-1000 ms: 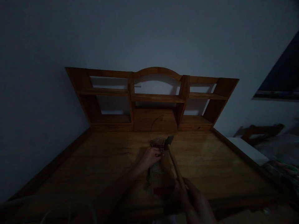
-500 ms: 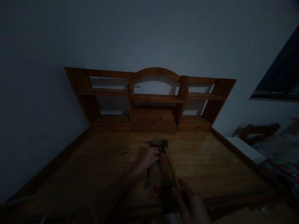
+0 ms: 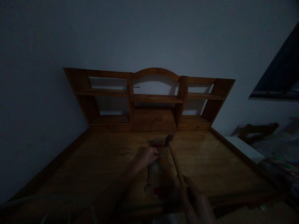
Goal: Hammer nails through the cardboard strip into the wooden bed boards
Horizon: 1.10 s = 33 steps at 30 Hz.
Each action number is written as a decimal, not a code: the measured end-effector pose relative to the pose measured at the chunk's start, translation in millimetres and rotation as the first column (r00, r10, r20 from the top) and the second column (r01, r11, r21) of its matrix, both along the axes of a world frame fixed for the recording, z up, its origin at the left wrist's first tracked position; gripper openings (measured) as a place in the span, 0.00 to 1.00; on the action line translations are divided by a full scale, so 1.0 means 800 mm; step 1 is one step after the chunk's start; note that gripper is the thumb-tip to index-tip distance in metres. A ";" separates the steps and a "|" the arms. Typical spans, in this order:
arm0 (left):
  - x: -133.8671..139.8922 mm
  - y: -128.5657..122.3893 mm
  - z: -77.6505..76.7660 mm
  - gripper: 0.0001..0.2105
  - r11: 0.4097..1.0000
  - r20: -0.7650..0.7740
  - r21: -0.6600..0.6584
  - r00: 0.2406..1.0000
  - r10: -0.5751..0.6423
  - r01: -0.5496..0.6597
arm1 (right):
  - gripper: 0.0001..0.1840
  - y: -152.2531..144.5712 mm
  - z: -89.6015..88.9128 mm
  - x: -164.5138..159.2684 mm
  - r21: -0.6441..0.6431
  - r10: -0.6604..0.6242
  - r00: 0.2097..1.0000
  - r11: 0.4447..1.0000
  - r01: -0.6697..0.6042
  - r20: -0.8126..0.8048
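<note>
My right hand (image 3: 197,203) is wrapped round the wooden handle of a hammer (image 3: 177,165). The hammer's dark metal head (image 3: 169,139) is up by the far right corner of a brown, speckled, block-like piece with red bands (image 3: 161,177). That piece lies lengthwise on the wooden desk (image 3: 205,165). On its left side rests my left hand (image 3: 150,155), fingertips pinched together over the piece's upper part. Whatever those fingers hold is too dark and small to make out.
A wooden shelf unit (image 3: 156,99) with open compartments stands along the desk's back, against the wall. To the right are a white surface (image 3: 244,149), a wooden chair back (image 3: 259,130) and a dim heap of things (image 3: 283,171). A pale cable-like loop (image 3: 70,199) shows at lower left.
The hammer's head has moved up and right, away from the brown piece's top, and my right hand has shifted slightly right and down. My left hand stays nearly in place.
</note>
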<state>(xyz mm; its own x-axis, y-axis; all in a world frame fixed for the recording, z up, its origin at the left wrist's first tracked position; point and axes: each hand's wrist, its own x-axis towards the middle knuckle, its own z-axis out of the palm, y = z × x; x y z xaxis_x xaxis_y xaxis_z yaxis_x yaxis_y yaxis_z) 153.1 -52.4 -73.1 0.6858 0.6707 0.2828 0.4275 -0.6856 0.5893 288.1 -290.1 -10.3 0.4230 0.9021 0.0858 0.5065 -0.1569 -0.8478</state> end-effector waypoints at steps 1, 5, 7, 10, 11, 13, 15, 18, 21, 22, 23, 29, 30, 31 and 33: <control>-0.003 0.002 0.002 0.07 1.000 0.006 -0.002 1.000 -0.017 0.017 | 0.34 0.001 0.000 0.002 -0.004 0.000 1.000 1.000 0.000 -0.008; -0.012 0.010 0.008 0.08 1.000 0.067 -0.001 0.997 0.025 -0.025 | 0.33 0.006 -0.001 0.010 0.022 0.020 0.999 1.000 -0.019 -0.043; -0.012 0.011 0.010 0.08 0.997 0.111 0.014 0.991 0.073 -0.075 | 0.31 0.009 -0.001 0.011 0.023 0.022 0.998 1.000 -0.021 -0.062; -0.006 0.011 0.008 0.07 0.994 0.150 0.059 0.985 0.083 -0.093 | 0.30 0.012 0.000 0.011 0.046 0.018 0.996 0.999 -0.014 -0.089; -0.003 0.011 0.007 0.06 0.994 0.159 0.072 0.984 0.076 -0.088 | 0.30 0.013 0.001 0.011 0.058 0.028 0.995 0.998 -0.023 -0.097; 0.003 0.010 0.004 0.05 0.994 0.175 0.077 0.982 0.067 -0.082 | 0.30 0.016 0.003 0.011 0.063 0.066 0.991 0.996 -0.059 -0.114; 0.008 0.009 0.003 0.04 0.995 0.185 0.065 0.981 0.062 -0.075 | 0.31 0.018 0.004 0.010 0.059 0.097 0.985 0.994 -0.089 -0.141; 0.011 0.005 0.006 0.04 0.996 0.191 0.061 0.980 0.052 -0.064 | 0.33 0.021 0.006 0.006 0.063 0.093 0.982 0.994 -0.083 -0.164; 0.011 0.000 0.011 0.07 0.996 0.182 0.055 0.982 0.053 -0.064 | 0.33 0.022 0.012 0.001 0.057 0.093 0.982 0.995 -0.084 -0.165; 0.011 -0.001 0.013 0.07 0.997 0.174 0.049 0.983 0.058 -0.067 | 0.33 0.022 0.015 -0.001 0.057 0.095 0.981 0.995 -0.086 -0.170; 0.011 -0.001 0.013 0.07 0.996 0.166 0.043 0.984 0.065 -0.073 | 0.32 0.022 0.018 -0.003 0.052 0.099 0.980 0.994 -0.091 -0.175; 0.012 0.004 0.005 0.07 0.998 0.159 0.024 0.986 0.053 -0.057 | 0.30 0.025 0.007 -0.008 0.033 0.135 0.986 0.991 -0.132 -0.098; 0.013 0.005 0.002 0.07 0.998 0.152 0.024 0.987 0.049 -0.054 | 0.31 0.026 0.001 -0.008 0.024 0.130 0.987 0.991 -0.128 -0.090; 0.013 0.007 0.000 0.08 0.998 0.144 0.022 0.988 0.049 -0.052 | 0.32 0.027 -0.004 -0.009 0.013 0.125 0.988 0.992 -0.124 -0.091; 0.013 0.008 -0.002 0.08 0.999 0.138 0.014 0.989 0.046 -0.048 | 0.33 0.027 -0.009 -0.009 0.012 0.116 0.985 0.993 -0.116 -0.127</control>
<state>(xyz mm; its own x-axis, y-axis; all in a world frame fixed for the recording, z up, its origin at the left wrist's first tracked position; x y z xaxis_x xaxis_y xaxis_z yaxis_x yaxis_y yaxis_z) 163.2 -45.7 -74.5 0.6073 0.6955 0.3841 0.3753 -0.6772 0.6328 280.9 -268.6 -17.8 0.3232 0.9454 0.0418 0.4087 -0.0996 -0.9072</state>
